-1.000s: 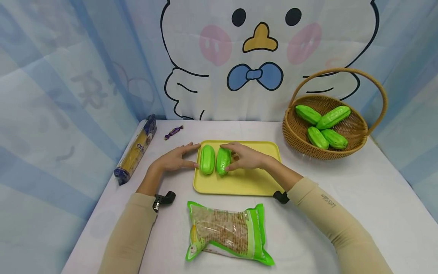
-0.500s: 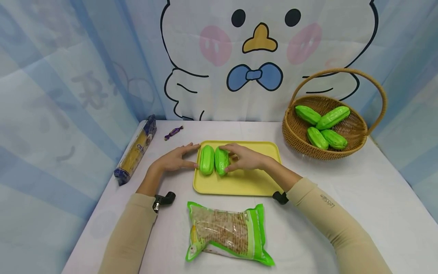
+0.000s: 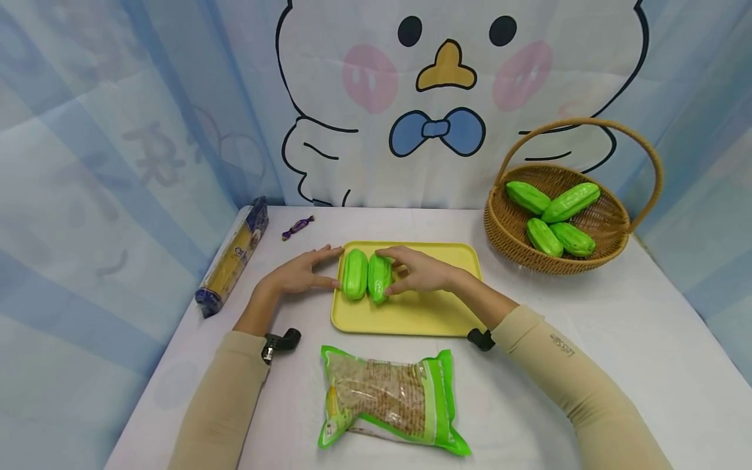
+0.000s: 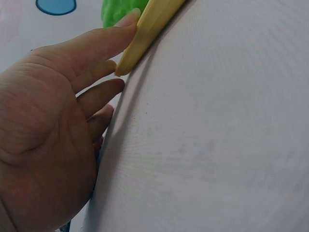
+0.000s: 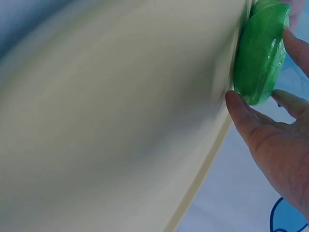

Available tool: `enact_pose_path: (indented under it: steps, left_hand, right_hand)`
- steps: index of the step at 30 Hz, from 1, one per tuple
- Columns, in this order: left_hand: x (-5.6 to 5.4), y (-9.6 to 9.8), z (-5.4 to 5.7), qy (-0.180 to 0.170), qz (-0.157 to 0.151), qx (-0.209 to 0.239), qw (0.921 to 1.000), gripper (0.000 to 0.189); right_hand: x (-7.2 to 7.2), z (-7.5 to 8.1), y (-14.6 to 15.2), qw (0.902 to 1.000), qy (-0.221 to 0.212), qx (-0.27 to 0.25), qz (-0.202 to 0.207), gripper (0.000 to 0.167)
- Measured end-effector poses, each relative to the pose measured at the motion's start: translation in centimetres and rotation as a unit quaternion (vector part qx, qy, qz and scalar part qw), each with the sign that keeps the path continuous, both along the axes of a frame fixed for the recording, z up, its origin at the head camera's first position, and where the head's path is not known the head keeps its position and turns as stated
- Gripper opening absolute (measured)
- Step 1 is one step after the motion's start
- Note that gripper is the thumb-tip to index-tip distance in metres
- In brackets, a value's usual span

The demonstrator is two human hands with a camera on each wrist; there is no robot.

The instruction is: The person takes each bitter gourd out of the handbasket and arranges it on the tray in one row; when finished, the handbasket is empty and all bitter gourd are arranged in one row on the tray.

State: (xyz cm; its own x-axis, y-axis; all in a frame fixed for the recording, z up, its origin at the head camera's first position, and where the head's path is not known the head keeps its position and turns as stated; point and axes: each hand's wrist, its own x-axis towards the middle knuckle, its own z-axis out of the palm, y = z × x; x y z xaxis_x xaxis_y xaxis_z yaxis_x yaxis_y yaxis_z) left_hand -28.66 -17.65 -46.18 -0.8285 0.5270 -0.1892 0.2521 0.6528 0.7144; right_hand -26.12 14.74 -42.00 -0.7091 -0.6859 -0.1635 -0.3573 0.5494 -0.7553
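Note:
Two ridged green gourds lie side by side at the left of a yellow tray (image 3: 435,316). The left gourd (image 3: 355,274) lies close against the right gourd (image 3: 379,279). My right hand (image 3: 424,269) holds the right gourd from its right side, fingertips at the far end and thumb at the near end; the right wrist view shows this gourd (image 5: 260,53) between the digits. My left hand (image 3: 299,271) is at the tray's left rim, thumb and fingers extended; in the left wrist view its thumb touches the tray edge (image 4: 145,36), and no gourd is in its fingers.
A wicker basket (image 3: 511,248) with several green gourds stands at the back right. A long noodle-like pack (image 3: 234,258) lies at the left, near a purple wrapped candy (image 3: 298,227). In front of the tray lies a green-edged food bag (image 3: 390,398). Patterned curtains hang behind.
My right hand has slid the right gourd a little to the left, closing the gap to the other gourd. My left hand has stayed at the tray's rim.

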Motion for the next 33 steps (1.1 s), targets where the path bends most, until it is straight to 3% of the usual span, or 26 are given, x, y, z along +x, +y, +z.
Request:
enact_pose_path:
  steps: [5,14,19,24,33]
  left_hand:
    - [0.0,0.0,0.0,0.0,0.0,-0.002,1.0,0.093]
    - [-0.1,0.1,-0.1,0.006,-0.001,-0.004,1.0,0.093]
    - [0.0,0.0,0.1,0.007,-0.002,-0.004,1.0,0.093]
    - [0.0,0.0,0.1,0.008,-0.005,0.001,1.0,0.092]
    - [0.0,0.0,0.1,0.013,-0.006,-0.005,0.9999,0.093]
  right_hand:
    - [0.1,0.3,0.2,0.9999,0.014,-0.003,-0.004,0.09]
    - [1.4,3.4,1.9,0.9893,0.13,-0.049,-0.044,0.078]
    - [1.9,5.2,3.9,0.9739,0.189,-0.104,-0.071,0.072]
    - [2.5,6.4,6.2,0.9581,0.221,-0.143,-0.113,0.069]
    - [3.5,6.7,9.2,0.9261,0.279,-0.173,-0.186,0.067]
